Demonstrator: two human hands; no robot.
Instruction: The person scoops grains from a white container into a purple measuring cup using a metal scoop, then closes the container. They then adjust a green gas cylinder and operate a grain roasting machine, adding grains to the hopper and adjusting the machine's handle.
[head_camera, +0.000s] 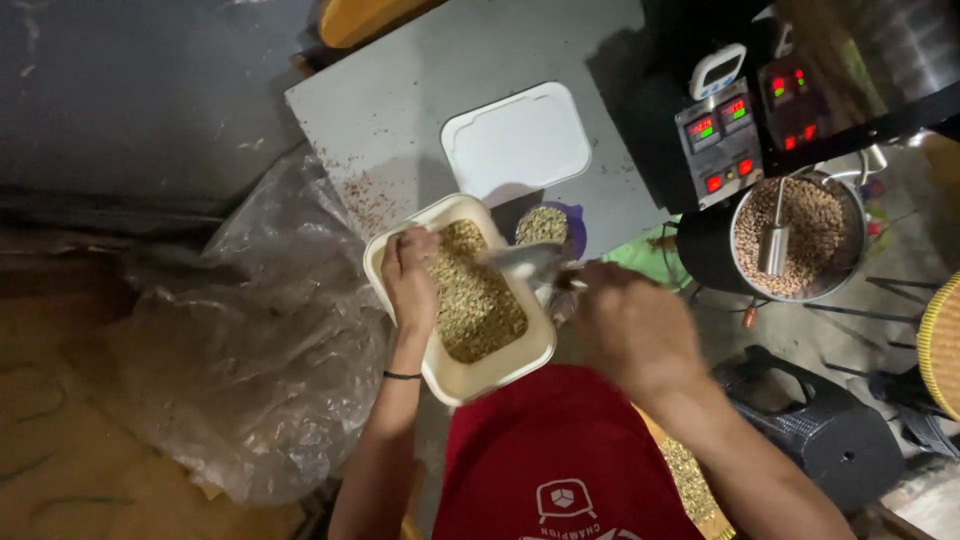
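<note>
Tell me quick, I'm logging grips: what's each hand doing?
Left hand: closed on the rim of the cream rectangular plastic tub of beans.
Right hand: closed on a blurred metal scoop.

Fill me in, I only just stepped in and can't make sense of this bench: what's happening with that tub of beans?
A person in a red apron holds a cream tub of pale beans by its rim with the left hand. The right hand works a metal scoop over the tub, blurred by motion. The tub's white lid lies on the grey table, and a small purple cup of beans stands just behind. To the right, a round tray holds browner beans.
</note>
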